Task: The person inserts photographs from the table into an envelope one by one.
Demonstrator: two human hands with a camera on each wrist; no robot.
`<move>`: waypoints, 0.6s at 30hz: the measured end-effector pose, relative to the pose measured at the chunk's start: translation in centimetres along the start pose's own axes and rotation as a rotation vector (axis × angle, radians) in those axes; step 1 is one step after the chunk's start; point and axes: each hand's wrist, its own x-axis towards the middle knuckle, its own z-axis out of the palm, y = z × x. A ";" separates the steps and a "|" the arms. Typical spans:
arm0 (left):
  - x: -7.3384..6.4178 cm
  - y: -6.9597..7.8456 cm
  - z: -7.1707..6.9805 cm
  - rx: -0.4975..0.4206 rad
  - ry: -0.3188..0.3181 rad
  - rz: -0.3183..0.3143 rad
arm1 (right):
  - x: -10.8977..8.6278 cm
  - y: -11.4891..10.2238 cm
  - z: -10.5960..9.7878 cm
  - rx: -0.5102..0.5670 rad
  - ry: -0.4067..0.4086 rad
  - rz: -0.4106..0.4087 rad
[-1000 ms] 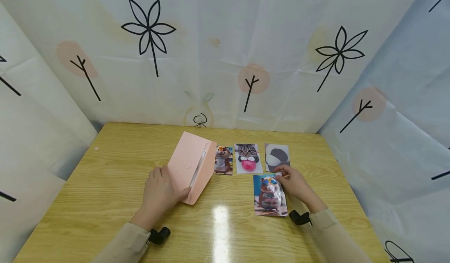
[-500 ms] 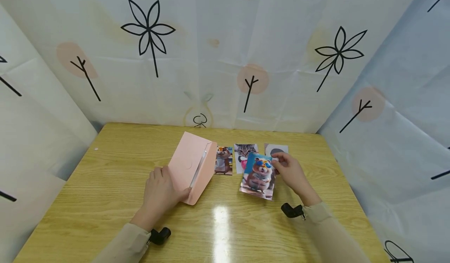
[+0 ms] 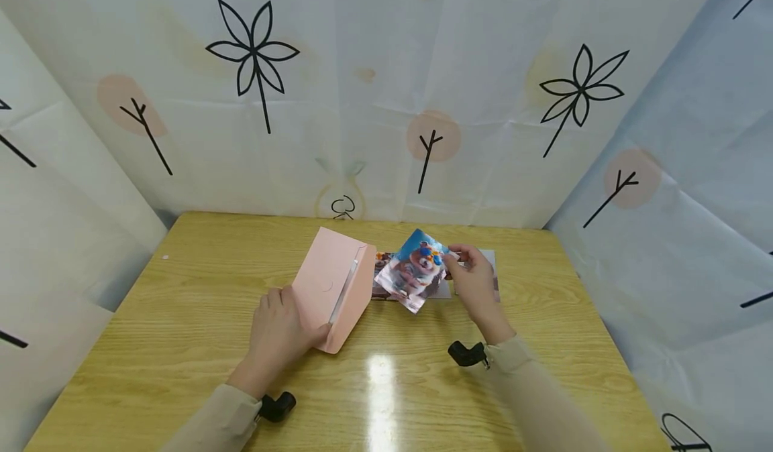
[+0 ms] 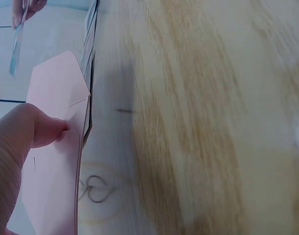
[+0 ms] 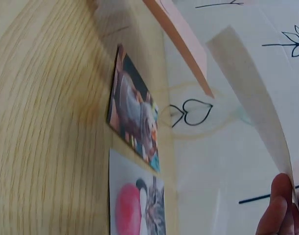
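your left hand (image 3: 279, 324) grips the envelope (image 3: 325, 279); your right hand (image 3: 474, 283) pinches a photo (image 3: 417, 269), other photos (image 5: 133, 108) below that hand.

The left hand (image 4: 16, 142) seems to pinch a pink envelope (image 4: 56, 171).

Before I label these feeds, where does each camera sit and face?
Head: worn on the head, facing forward and down; table, left hand, right hand and sleeves show.
Left wrist: worn there, facing the pink envelope; left thumb shows, right fingers beyond.
Right wrist: worn there, facing cards and backdrop; right fingers show.
Both wrist views share the pink envelope.
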 end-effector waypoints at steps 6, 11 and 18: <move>0.0 0.1 0.0 -0.001 -0.010 0.011 | -0.7 -2.3 2.1 0.032 -0.006 -0.027; -0.1 0.3 -0.1 -0.010 0.005 0.021 | -0.7 -2.3 3.4 0.023 -0.022 -0.040; -0.1 0.2 0.1 -0.009 0.013 0.027 | 0.1 -0.1 4.5 -0.007 0.013 -0.061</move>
